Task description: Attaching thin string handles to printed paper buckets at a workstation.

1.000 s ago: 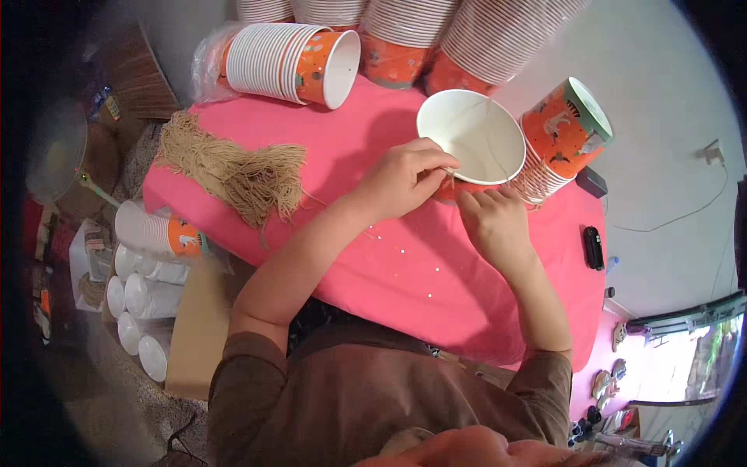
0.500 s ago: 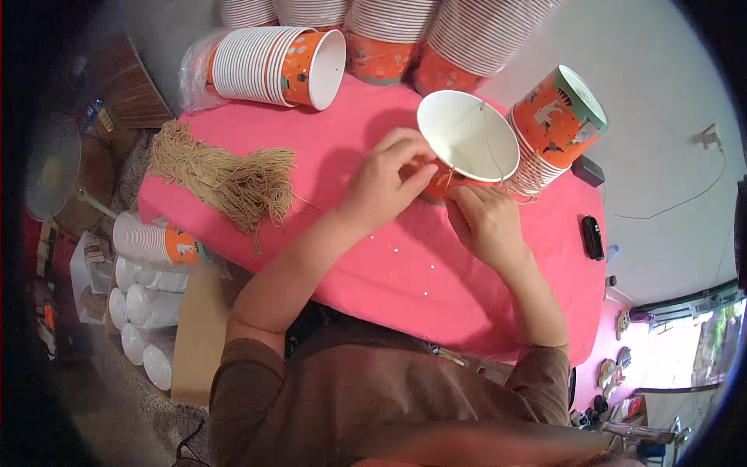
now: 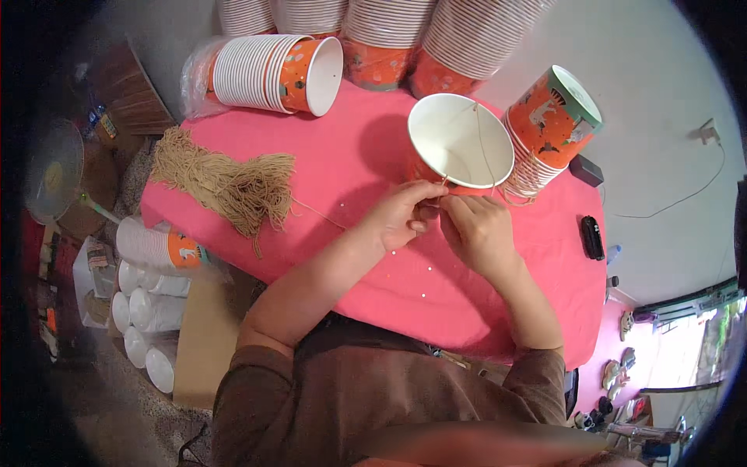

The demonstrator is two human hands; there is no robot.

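A white-lined orange paper bucket (image 3: 455, 140) stands upright on the pink-covered table (image 3: 373, 300). A thin tan string (image 3: 482, 142) hangs across its mouth from a hole near the far rim, and more of it comes out at the near rim. Fingers of my left hand (image 3: 405, 214) are pinched on the string just outside that rim. Close beside it, my right hand (image 3: 478, 233) is also closed at the string; its fingertips are partly hidden. To the left lies a bundle of tan strings (image 3: 226, 183), one strand trailing toward my left forearm.
Upside-down orange buckets (image 3: 548, 124) with strings are stacked at the right. A bagged stack (image 3: 249, 74) lies at the back left, with tall stacks (image 3: 381, 39) behind. A black object (image 3: 592, 237) sits near the right edge. Lower left, a cardboard box (image 3: 206, 335) holds white cups.
My left hand has come down from the bucket's side to meet my right hand at the string. The right hand has shifted slightly toward me. The view has moved a little.
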